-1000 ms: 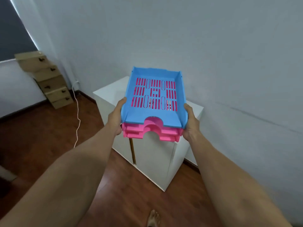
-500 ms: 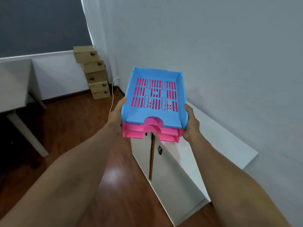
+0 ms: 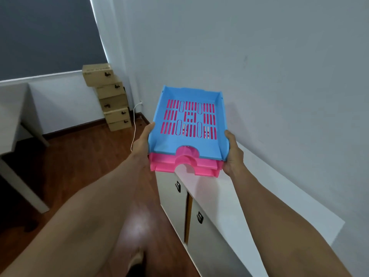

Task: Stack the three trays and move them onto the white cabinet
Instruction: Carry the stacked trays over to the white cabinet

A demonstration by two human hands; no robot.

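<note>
I hold a stack of three trays in the air, a blue tray on top of two pink trays. My left hand grips the stack's left side and my right hand grips its right side. The stack hovers above the near-left end of the white cabinet, which runs along the wall below and to the right. The cabinet top under the stack is mostly hidden by the trays.
The cabinet has two doors with dark handles facing the wooden floor. A pile of cardboard boxes stands in the far corner with a white cable beside it. A grey table is at the left.
The view has swung left and closer along the cabinet. The stack stays in both hands and now sits over the cabinet's near-left end.
</note>
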